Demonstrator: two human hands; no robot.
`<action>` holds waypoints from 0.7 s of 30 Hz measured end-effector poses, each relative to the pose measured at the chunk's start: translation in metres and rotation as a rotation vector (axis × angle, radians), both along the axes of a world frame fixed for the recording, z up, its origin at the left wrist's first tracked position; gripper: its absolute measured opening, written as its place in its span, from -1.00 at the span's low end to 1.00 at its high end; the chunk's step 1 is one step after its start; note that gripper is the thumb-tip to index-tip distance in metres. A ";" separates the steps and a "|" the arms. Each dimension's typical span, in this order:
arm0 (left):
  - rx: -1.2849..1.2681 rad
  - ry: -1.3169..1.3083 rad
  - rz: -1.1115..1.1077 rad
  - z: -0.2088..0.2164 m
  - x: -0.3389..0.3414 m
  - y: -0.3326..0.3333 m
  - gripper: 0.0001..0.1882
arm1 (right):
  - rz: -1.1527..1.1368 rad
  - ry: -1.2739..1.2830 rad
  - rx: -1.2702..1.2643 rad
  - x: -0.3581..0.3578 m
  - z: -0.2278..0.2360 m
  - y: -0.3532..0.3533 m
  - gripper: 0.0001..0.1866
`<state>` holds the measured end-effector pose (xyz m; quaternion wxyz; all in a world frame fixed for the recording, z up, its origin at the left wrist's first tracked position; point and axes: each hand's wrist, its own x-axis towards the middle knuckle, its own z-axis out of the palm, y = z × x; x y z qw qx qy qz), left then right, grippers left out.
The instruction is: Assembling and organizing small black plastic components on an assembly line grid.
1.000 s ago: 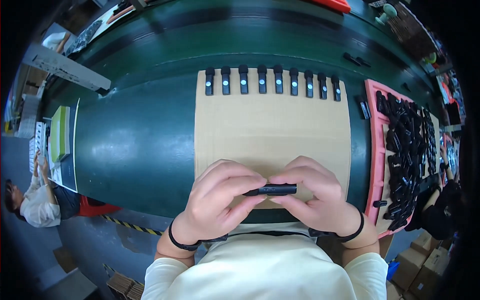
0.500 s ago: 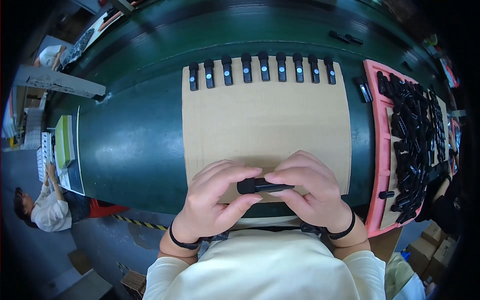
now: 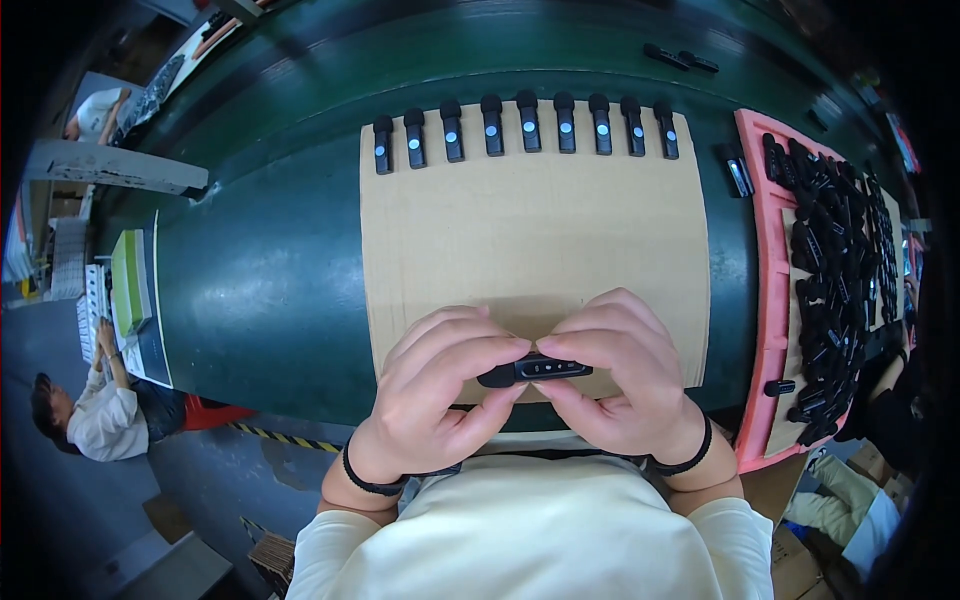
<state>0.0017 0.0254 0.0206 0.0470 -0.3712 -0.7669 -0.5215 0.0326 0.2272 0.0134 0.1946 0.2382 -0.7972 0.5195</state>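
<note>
While holding black slim plastic stick [image 3: 558, 369] w/ rounded end over near edge of tan flat cardboard sheet [image 3: 530, 230], pinched mid-length w/ bare L hand [image 3: 428, 388] + bare R hand [image 3: 630, 382], thumbs-to-fingertips, nearly closed. Judged light, stiff, prob. slippery on body, softer at rounded end; best gripped by sides.

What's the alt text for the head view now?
Left hand and right hand pinch a small black device over a cardboard sheet. Nine similar devices line its far edge; a pink tray of black pieces sits right.
</note>
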 end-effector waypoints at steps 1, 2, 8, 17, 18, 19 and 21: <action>-0.005 0.009 -0.002 0.000 0.000 0.000 -0.68 | -0.012 0.005 -0.005 0.000 0.000 -0.001 -0.61; -0.005 0.009 -0.002 0.000 0.000 0.000 -0.68 | -0.012 0.005 -0.005 0.000 0.000 -0.001 -0.61; -0.004 0.032 -0.004 0.001 0.000 -0.001 -0.67 | -0.025 0.018 0.007 0.000 0.000 -0.003 -0.61; 0.012 0.028 0.005 0.002 0.000 -0.001 -0.67 | -0.020 0.005 0.007 0.001 0.001 -0.003 -0.61; 0.013 0.029 0.005 0.002 0.000 -0.001 -0.67 | -0.020 0.006 0.008 0.001 0.001 -0.003 -0.61; 0.021 0.029 0.007 0.003 0.000 -0.001 -0.68 | 0.007 0.008 0.013 0.000 0.000 -0.001 -0.62; 0.036 0.027 0.013 0.003 0.000 -0.001 -0.70 | 0.061 0.010 0.023 -0.001 -0.002 0.001 -0.64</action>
